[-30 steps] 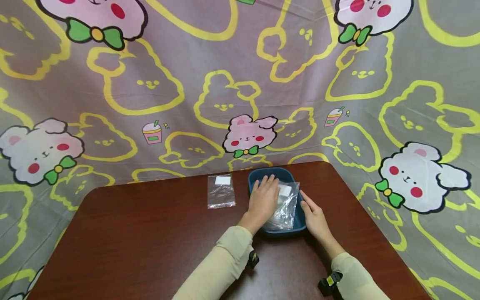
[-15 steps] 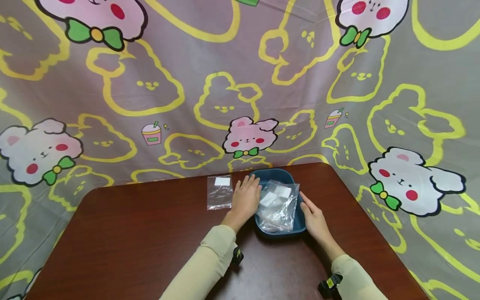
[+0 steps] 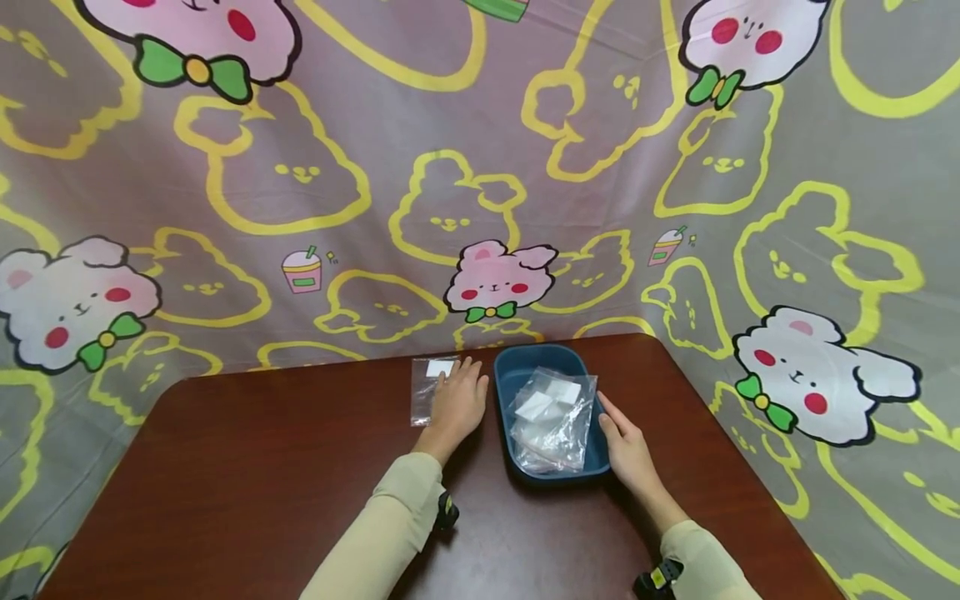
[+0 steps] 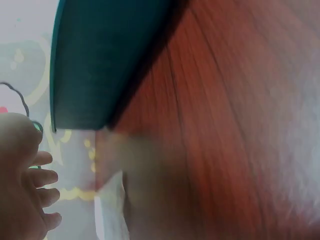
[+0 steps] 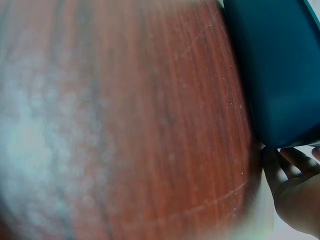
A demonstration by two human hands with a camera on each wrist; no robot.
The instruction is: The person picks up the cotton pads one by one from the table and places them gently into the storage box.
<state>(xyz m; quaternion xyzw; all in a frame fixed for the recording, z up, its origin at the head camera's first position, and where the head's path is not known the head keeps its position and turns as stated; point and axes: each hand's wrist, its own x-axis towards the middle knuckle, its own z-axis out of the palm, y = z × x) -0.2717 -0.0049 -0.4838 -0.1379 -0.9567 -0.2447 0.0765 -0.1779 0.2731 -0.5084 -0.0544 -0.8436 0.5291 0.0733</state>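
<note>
In the head view my left hand (image 3: 456,404) lies over a clear plastic bag (image 3: 422,398) with a white label, its fingers spread and partly covering it. The left wrist view has this hand (image 4: 22,185) below the blue bin's outer wall (image 4: 100,65). A blue bin (image 3: 536,358) stands just right of the hand. Several clear bags (image 3: 558,437) with white labels lie overlapping inside it. At the bin's right side, my right hand (image 3: 632,454) touches the outer wall with extended fingers; the right wrist view shows the fingertips (image 5: 270,152) right at the bin's corner.
A brown wooden table (image 3: 262,467) carries everything. Its far edge meets a printed cloth curtain (image 3: 375,208), which also runs along the right side. Each wrist wears a small black camera (image 3: 447,510).
My left hand has moved left from over the bags in the bin to the bag on the table. The labels in the bin have come into view. My right hand stays at the bin.
</note>
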